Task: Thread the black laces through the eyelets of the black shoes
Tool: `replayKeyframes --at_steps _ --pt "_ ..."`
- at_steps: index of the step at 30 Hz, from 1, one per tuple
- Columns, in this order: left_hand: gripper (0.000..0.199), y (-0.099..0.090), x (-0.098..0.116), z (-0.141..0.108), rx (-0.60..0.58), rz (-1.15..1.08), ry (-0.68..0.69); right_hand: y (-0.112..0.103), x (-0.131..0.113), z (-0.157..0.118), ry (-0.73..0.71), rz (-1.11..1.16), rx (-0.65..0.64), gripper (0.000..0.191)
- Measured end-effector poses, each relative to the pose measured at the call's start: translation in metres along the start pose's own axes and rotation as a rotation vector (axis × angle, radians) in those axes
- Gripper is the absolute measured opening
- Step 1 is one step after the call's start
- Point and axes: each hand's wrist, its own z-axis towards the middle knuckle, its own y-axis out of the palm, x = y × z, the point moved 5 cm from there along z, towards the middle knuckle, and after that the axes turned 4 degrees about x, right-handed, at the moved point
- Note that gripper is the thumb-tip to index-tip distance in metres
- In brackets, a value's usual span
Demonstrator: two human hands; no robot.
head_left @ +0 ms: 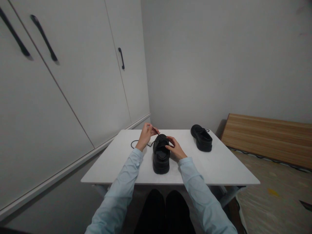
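At table centre, left hand (145, 136) pinches black lace (156, 131) above near shoe (161, 156); right hand (175, 149) grips its right upper edge

The near shoe (161, 162), black with a thick sole and a rounded toe, stands upright on the white surface (117, 162), its heel toward the person and its opening facing up, between the two hands. Its thin black lace (150, 145) is loose at the left, running from the upper out to the left hand (146, 132) and lying in a curve on the surface, while the right hand (174, 147) touches the shoe's right side.
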Motion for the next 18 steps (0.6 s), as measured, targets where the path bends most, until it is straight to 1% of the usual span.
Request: replayKeyframes --at_steps 4,7,12,15,18 --pt "0.026 -0.001 0.007 0.002 -0.052 0.072 0.045 -0.001 0.001 0.000 -0.002 -0.014 -0.001 0.056" --pt "0.025 -0.002 0.015 0.005 -0.080 0.083 0.085 -0.001 0.001 0.000 -0.009 -0.016 -0.004 0.056" --pt "0.026 -0.005 0.028 0.006 -0.106 0.089 0.105 -0.002 0.001 -0.001 -0.006 -0.035 0.002 0.060" --pt "0.027 -0.010 0.030 0.007 -0.074 0.097 0.109 -0.003 0.000 -0.002 -0.006 -0.066 0.014 0.060" --pt "0.027 -0.020 0.026 0.009 -0.008 0.082 0.104 -0.004 -0.001 -0.003 -0.014 -0.087 0.013 0.059"
